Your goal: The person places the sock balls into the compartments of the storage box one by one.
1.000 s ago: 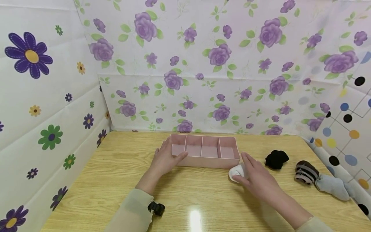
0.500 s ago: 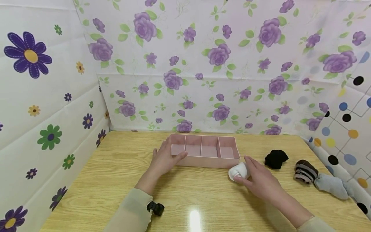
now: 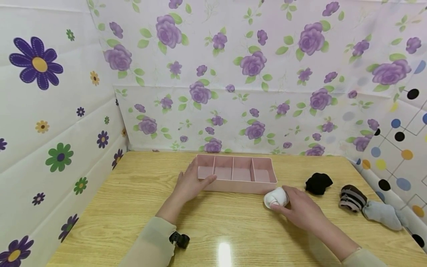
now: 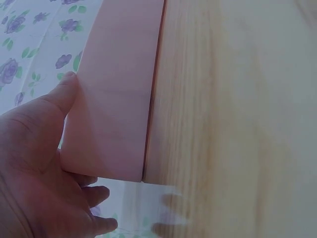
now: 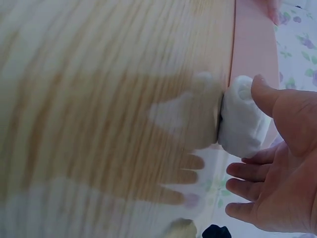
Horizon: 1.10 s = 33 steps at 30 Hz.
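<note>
My left hand (image 3: 190, 182) holds the left end of a pink box (image 3: 240, 186) with several compartments, its thumb at the front rim and its fingers around the end. In the left wrist view the thumb meets the top edge of the pink front wall (image 4: 116, 99). My right hand (image 3: 301, 207) holds a rolled white sock (image 3: 276, 197) between thumb and index finger, low over the table just before the box's front right corner. The right wrist view shows the thumb on the near side of the white roll (image 5: 240, 121), the other fingers spread below it.
To the right on the wooden table (image 3: 213, 230) lie a black rolled sock (image 3: 318, 183), a brown-and-grey striped one (image 3: 352, 198) and a light grey-blue one (image 3: 382, 215). Floral sheets (image 3: 233, 74) hang behind and at the sides.
My right hand's fingers have drawn down and closed in around the white sock, so more of the sock shows. The left hand and the box have stayed where they were.
</note>
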{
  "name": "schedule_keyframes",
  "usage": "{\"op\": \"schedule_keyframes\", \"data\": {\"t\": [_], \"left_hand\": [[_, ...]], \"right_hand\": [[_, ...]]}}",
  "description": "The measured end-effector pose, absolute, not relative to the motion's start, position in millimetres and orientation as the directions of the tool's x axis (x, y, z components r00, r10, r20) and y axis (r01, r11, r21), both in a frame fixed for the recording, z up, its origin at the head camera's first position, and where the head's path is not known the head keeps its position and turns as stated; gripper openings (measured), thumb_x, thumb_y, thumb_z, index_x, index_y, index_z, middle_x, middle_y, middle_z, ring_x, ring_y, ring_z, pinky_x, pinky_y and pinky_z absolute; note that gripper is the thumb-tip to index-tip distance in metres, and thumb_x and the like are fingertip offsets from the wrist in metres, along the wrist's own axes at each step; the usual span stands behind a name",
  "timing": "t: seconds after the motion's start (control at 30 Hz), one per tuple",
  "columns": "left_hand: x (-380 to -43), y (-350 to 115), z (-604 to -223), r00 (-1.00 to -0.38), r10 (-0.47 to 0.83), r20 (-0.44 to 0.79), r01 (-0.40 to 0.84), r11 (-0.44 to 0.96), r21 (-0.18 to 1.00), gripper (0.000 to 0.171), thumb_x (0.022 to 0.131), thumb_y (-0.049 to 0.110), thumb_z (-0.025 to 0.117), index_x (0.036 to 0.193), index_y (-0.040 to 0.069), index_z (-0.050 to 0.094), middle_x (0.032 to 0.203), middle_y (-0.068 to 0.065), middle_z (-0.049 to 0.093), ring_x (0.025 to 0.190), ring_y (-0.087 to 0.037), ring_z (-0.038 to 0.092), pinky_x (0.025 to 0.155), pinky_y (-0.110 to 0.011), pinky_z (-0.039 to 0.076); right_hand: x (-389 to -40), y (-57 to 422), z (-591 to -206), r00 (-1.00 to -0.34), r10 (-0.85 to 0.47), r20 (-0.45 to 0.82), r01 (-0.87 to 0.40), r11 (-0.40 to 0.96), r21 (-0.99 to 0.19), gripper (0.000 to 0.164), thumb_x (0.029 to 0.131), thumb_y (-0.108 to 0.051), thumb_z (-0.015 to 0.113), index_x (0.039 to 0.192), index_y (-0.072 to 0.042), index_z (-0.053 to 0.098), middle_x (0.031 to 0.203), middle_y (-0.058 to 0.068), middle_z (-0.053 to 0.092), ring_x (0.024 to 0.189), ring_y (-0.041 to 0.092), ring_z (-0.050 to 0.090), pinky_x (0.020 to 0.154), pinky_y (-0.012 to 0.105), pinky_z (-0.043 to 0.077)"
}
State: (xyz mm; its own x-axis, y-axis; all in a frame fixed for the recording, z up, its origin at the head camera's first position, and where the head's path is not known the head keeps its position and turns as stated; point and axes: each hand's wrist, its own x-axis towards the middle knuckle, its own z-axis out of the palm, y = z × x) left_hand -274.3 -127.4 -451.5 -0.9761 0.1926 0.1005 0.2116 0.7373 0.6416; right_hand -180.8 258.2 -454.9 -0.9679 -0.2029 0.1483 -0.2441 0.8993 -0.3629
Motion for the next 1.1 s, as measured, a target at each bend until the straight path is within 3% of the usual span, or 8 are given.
{"op": "schedule_keyframes", "data": {"t": [0.23, 0.37, 0.63, 0.9, 1.1], "left_hand": [[-274.9, -128.2, -454.4, -0.977, 0.201, 0.076, 0.194, 0.678, 0.709, 0.115, 0.104, 0.061, 0.072, 0.178, 0.011, -0.001, 0.184, -0.018, 0.01, 0.15, -0.049, 0.048, 0.123, -0.064, 0.04], [-274.3, -129.0, -454.3, -0.975, 0.207, 0.081, 0.201, 0.668, 0.717, 0.116, 0.103, 0.063, 0.071, 0.178, 0.011, -0.001, 0.184, -0.018, 0.01, 0.151, -0.048, 0.047, 0.124, -0.063, 0.039], [-273.7, -129.4, -453.8, -0.975, 0.207, 0.085, 0.203, 0.663, 0.721, 0.115, 0.104, 0.06, 0.072, 0.178, 0.01, 0.001, 0.184, -0.017, 0.011, 0.151, -0.048, 0.048, 0.123, -0.063, 0.039], [-274.2, -129.8, -454.1, -0.974, 0.21, 0.082, 0.204, 0.665, 0.719, 0.116, 0.104, 0.061, 0.072, 0.178, 0.011, -0.001, 0.184, -0.017, 0.011, 0.152, -0.046, 0.047, 0.124, -0.062, 0.038], [-273.8, -129.7, -453.9, -0.974, 0.212, 0.081, 0.204, 0.658, 0.725, 0.114, 0.105, 0.058, 0.072, 0.178, 0.01, -0.001, 0.184, -0.018, 0.01, 0.153, -0.047, 0.045, 0.124, -0.063, 0.037]], "right_hand": [[-182.4, 257.9, -456.1, -0.966, -0.211, 0.148, -0.252, 0.895, -0.368, 0.076, 0.098, -0.054, 0.082, 0.143, 0.005, 0.064, 0.13, 0.025, 0.07, 0.115, 0.043, 0.069, 0.087, 0.059, 0.058], [-183.3, 257.5, -455.8, -0.966, -0.212, 0.147, -0.252, 0.895, -0.367, 0.075, 0.098, -0.052, 0.083, 0.143, 0.006, 0.064, 0.13, 0.025, 0.07, 0.115, 0.042, 0.069, 0.085, 0.058, 0.058], [-184.1, 256.8, -455.0, -0.968, -0.214, 0.131, -0.247, 0.899, -0.363, 0.075, 0.097, -0.051, 0.084, 0.143, 0.004, 0.065, 0.118, 0.014, 0.07, 0.1, 0.029, 0.067, 0.075, 0.046, 0.054], [-185.7, 255.5, -453.7, -0.975, -0.204, 0.089, -0.223, 0.903, -0.368, 0.079, 0.097, -0.052, 0.084, 0.146, 0.006, 0.062, 0.127, 0.021, 0.07, 0.107, 0.035, 0.069, 0.077, 0.049, 0.056], [-186.1, 254.8, -453.7, -0.973, -0.205, 0.11, -0.231, 0.902, -0.364, 0.075, 0.096, -0.05, 0.086, 0.143, 0.004, 0.065, 0.121, 0.017, 0.071, 0.103, 0.033, 0.067, 0.074, 0.046, 0.053]]}}
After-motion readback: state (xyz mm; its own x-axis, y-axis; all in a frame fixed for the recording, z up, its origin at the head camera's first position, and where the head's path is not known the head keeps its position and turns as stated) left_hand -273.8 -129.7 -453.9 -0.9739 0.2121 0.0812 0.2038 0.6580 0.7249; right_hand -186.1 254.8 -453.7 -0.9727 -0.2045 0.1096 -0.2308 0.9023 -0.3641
